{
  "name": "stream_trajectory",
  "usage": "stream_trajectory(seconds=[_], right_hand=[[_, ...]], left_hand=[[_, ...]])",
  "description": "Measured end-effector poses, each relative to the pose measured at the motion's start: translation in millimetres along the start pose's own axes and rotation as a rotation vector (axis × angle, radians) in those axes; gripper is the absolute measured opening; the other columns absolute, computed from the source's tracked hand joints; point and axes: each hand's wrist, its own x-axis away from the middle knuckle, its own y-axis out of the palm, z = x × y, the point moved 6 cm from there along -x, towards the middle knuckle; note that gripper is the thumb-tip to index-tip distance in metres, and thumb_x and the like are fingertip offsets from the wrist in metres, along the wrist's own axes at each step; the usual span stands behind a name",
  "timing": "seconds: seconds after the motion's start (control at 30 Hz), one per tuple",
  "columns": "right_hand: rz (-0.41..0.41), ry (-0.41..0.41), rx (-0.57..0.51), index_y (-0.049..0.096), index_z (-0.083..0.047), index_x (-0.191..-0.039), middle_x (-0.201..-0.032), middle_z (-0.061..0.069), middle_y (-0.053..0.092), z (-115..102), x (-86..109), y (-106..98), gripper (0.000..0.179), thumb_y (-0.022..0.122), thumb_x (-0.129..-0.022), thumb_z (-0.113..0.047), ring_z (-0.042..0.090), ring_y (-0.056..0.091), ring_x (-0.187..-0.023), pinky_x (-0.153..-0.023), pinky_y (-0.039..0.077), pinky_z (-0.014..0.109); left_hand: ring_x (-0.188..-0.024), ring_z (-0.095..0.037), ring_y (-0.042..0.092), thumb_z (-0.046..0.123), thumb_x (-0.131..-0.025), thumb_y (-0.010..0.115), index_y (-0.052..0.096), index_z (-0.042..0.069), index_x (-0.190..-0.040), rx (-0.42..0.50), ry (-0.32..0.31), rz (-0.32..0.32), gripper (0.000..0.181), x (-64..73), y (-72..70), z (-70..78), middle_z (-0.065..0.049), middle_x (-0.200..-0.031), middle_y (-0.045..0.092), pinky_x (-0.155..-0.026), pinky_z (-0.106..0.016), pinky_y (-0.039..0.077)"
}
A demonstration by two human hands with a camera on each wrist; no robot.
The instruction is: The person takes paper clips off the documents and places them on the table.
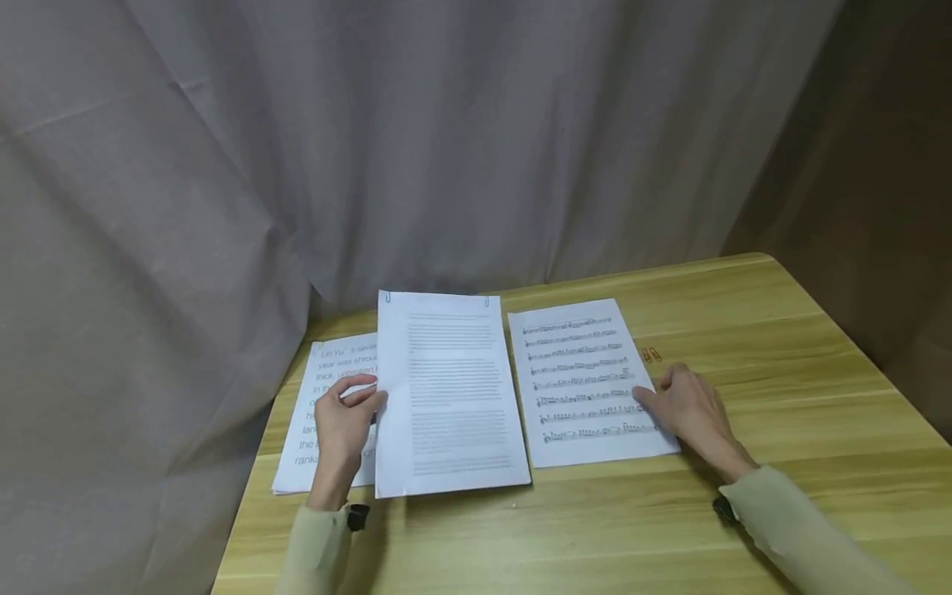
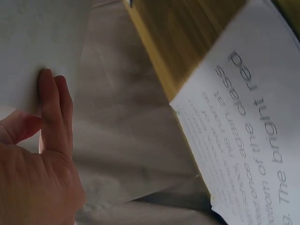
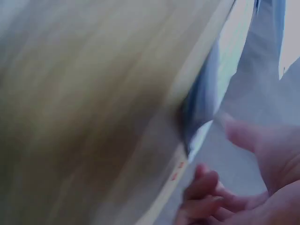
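My left hand [image 1: 344, 421] pinches the left edge of a stack of printed sheets [image 1: 454, 397], its thumb in front and its fingers behind. Two paper clips sit along the top edge of that stack, which is raised over the table and partly covers some large-print sheets [image 1: 297, 454] on the left. In the left wrist view, straight fingers [image 2: 56, 112] lie against the stack's pale back. My right hand [image 1: 692, 405] is at the right edge of the sheet music [image 1: 587, 384], its thumb overlapping the edge. The right wrist view shows the thumb and loosely curled fingers [image 3: 201, 187] apart.
Two orange paper clips [image 1: 651, 354] lie on the wooden table [image 1: 781, 372], just right of the sheet music. A grey curtain [image 1: 446, 149] hangs behind and to the left of the table.
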Motion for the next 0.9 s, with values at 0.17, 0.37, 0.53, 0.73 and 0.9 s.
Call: stream_trajectory(seconds=[0.17,0.37,0.53,0.73,0.9], right_hand=[[0.081,-0.09,-0.122,0.065,0.008,-0.128,-0.104,0.024,0.076,-34.2,4.6,-2.5,0.06,0.071,-0.104,-0.046,0.031,0.071,-0.09,-0.07,0.047,0.029],[-0.079,-0.186,-0.468,0.055,0.002,-0.151,-0.134,0.028,0.073,-80.1,-7.5,10.5,0.063,0.062,-0.111,-0.047,0.032,0.077,-0.109,-0.086,0.063,0.028],[-0.221,-0.211,-0.67,0.039,-0.006,-0.164,-0.16,0.023,0.058,-104.3,-25.1,22.2,0.076,0.047,-0.113,-0.061,0.037,0.065,-0.14,-0.115,0.057,0.046],[-0.392,-0.162,-0.749,0.026,-0.005,-0.17,-0.172,0.027,0.042,-117.0,-40.5,51.1,0.082,0.045,-0.113,-0.06,0.044,0.048,-0.157,-0.127,0.045,0.056],[-0.416,-0.113,-0.68,0.036,-0.005,-0.166,-0.167,0.024,0.048,-112.8,-42.8,65.2,0.072,0.047,-0.114,-0.053,0.041,0.053,-0.153,-0.127,0.044,0.053]], left_hand=[[-0.078,-0.006,0.077,0.002,-0.095,0.078,0.073,0.004,-0.122,0.112,-0.064,-0.058,0.027,13.2,-0.7,-4.1,-0.003,-0.098,0.086,-0.069,-0.022,0.061],[-0.081,-0.011,0.08,-0.003,-0.096,0.076,0.069,0.0,-0.125,0.218,-0.078,-0.145,0.03,35.9,11.0,-9.1,-0.002,-0.096,0.086,-0.071,-0.024,0.064],[-0.081,-0.014,0.081,-0.005,-0.095,0.075,0.068,-0.001,-0.124,0.255,-0.077,-0.212,0.03,52.0,25.4,-11.4,-0.004,-0.096,0.086,-0.071,-0.025,0.065],[-0.08,-0.014,0.081,-0.007,-0.094,0.075,0.067,-0.002,-0.123,0.277,-0.084,-0.266,0.031,67.1,36.8,-13.9,-0.005,-0.096,0.086,-0.068,-0.025,0.064],[-0.081,-0.015,0.082,-0.009,-0.092,0.074,0.066,-0.005,-0.124,0.316,-0.081,-0.294,0.033,75.3,40.8,-13.2,-0.005,-0.097,0.087,-0.07,-0.026,0.065]])
